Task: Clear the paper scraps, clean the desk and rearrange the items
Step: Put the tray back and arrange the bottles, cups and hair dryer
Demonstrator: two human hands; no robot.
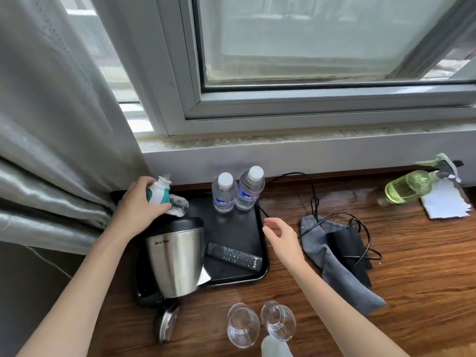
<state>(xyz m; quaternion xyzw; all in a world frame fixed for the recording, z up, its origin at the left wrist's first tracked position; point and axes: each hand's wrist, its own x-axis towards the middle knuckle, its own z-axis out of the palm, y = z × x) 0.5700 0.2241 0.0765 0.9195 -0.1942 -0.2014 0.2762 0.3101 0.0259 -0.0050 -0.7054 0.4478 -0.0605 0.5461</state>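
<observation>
Curtain: pale grey satin curtain (pixel 51 140) hangs at the far left, its folds reaching the desk's back corner.
Left hand: the left hand (pixel 139 202) is wrapped around a small clear plastic bottle with a teal-and-white label (pixel 161 195), held tilted over the back left corner of the tray.
Kettle: brushed steel electric kettle with a black lid (pixel 176 256) stands at the tray's left front; a white paper scrap (pixel 205 276) pokes out at its right base.
Tray: black rectangular plastic tray (pixel 231 220) lies on the brown wooden desk (pixel 412 266).
Water bottles: two clear, white-capped water bottles with blue labels (pixel 238 191) stand upright, touching, at the tray's back edge.
Remote: black remote control (pixel 234 255) lies flat in the tray, near its front.
Glasses: two clear drinking glasses (pixel 260 323) stand side by side on the desk in front of the tray.
Right hand: the right hand (pixel 279 234) hovers empty over the tray's right rim, fingers loosely spread.
Cloth: grey cleaning cloth (pixel 332 264) lies crumpled right of the tray, a black cable (pixel 314 202) looped across it.
Spray bottle: green-liquid spray bottle (pixel 412 185) lies tipped at the far right, beside a torn white paper sheet (pixel 447 202).
</observation>
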